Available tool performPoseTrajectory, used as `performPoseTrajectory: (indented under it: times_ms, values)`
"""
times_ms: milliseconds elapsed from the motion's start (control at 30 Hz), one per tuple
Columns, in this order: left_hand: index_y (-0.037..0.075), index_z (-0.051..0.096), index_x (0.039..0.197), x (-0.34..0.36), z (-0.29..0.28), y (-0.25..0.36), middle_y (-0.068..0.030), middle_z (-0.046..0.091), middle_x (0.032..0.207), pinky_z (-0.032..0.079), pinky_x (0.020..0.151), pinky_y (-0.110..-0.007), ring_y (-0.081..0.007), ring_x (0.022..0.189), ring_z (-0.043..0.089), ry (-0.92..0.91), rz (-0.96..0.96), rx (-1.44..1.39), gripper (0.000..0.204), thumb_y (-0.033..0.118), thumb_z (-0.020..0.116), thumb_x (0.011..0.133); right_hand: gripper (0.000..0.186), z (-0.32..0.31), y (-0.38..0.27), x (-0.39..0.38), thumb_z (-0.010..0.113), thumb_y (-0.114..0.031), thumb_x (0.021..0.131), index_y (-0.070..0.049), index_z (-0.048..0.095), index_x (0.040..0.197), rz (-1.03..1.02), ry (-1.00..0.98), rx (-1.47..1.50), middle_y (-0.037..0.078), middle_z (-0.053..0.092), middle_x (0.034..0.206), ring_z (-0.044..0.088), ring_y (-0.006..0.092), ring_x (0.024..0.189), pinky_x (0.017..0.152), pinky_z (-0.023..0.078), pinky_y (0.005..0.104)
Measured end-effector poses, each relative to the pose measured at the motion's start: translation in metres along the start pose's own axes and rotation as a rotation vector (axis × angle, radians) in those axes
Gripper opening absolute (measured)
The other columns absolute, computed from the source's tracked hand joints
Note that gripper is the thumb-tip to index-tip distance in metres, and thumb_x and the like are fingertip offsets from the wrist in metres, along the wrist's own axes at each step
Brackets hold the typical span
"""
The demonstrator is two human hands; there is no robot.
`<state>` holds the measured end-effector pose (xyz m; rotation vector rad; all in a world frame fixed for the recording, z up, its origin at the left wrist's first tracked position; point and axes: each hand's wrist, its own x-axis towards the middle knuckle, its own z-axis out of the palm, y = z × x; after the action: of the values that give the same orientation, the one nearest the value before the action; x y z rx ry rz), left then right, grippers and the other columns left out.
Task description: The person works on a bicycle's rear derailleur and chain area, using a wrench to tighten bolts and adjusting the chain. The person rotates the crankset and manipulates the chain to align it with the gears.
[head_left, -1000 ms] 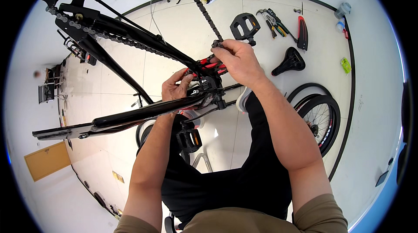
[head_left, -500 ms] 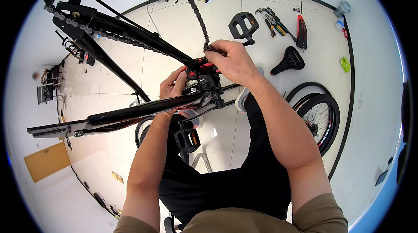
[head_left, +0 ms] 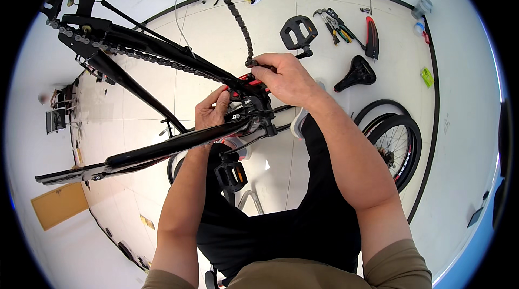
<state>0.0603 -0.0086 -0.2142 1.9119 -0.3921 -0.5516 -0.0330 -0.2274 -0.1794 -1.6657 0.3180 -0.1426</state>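
Observation:
A black bicycle frame lies across the left half of the view, its tubes meeting at the crank area. My right hand pinches the bicycle chain between thumb and fingers at the lower end of its hanging run. Another run of the chain goes along the frame tube to the upper left. Beside the crank, my left hand has its fingers curled on the edge of a red and black chainring; the frame partly hides that wrist. One black pedal sits beyond my right hand, another pedal below the frame.
On the tiled floor to the right lie a black saddle, pliers and other hand tools, a red and black mudguard and wheels. A yellow-green packet is near the wall. My legs are below the frame.
The frame has tilted slightly, its far tubes shifting left. My right hand and the pinched chain have moved a little left. My left hand keeps its place at the chainring.

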Motion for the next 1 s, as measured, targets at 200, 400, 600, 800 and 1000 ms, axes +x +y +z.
performPoseTrajectory:
  times_ms: [200, 400, 600, 800, 1000]
  values:
    - [-0.003, 0.067, 0.121, 0.000, 0.001, 0.007, -0.0074, 0.071, 0.102, 0.050, 0.085, -0.025, -0.0108, 0.094, 0.062, -0.016, 0.007, -0.042, 0.033, 0.023, 0.062, 0.100, 0.025, 0.001, 0.000, -0.001, 0.060, -0.012, 0.093, 0.006, 0.067, 0.107, 0.008, 0.054, 0.004, 0.010, 0.069, 0.084, 0.059, 0.0118, 0.072, 0.068, 0.048, 0.0283]
    - [-0.002, 0.069, 0.118, -0.001, -0.002, 0.012, -0.0061, 0.072, 0.097, 0.050, 0.079, -0.025, -0.0101, 0.089, 0.062, -0.023, -0.064, -0.038, 0.036, 0.028, 0.062, 0.100, 0.025, 0.000, -0.006, -0.003, 0.059, -0.009, 0.093, 0.006, 0.067, 0.110, 0.084, 0.030, 0.023, 0.009, 0.069, 0.086, 0.062, 0.0101, 0.077, 0.070, 0.049, 0.0267]
    - [-0.002, 0.071, 0.113, 0.006, -0.005, -0.001, -0.0053, 0.072, 0.091, 0.049, 0.075, -0.025, -0.0093, 0.083, 0.060, -0.042, -0.007, -0.038, 0.035, 0.029, 0.064, 0.098, 0.024, 0.002, 0.006, -0.004, 0.058, -0.004, 0.093, 0.006, 0.066, 0.113, 0.065, 0.030, 0.117, 0.010, 0.071, 0.095, 0.066, 0.0126, 0.089, 0.079, 0.051, 0.0254]
    - [-0.003, 0.071, 0.099, 0.018, -0.008, 0.005, -0.0054, 0.071, 0.086, 0.049, 0.076, -0.026, -0.0099, 0.081, 0.061, -0.101, -0.084, -0.007, 0.029, 0.025, 0.064, 0.098, 0.023, 0.002, 0.010, -0.003, 0.058, -0.002, 0.093, 0.007, 0.067, 0.112, 0.066, 0.034, 0.152, 0.011, 0.071, 0.095, 0.067, 0.0134, 0.090, 0.082, 0.052, 0.0257]
    - [0.002, 0.066, 0.085, 0.030, 0.005, 0.006, -0.0051, 0.067, 0.081, 0.051, 0.076, -0.029, -0.0126, 0.077, 0.062, -0.166, -0.050, -0.248, 0.022, 0.022, 0.066, 0.095, 0.022, -0.003, 0.014, -0.003, 0.059, -0.004, 0.092, 0.006, 0.068, 0.110, 0.068, 0.049, 0.132, 0.008, 0.070, 0.090, 0.064, 0.0107, 0.083, 0.076, 0.050, 0.0249]
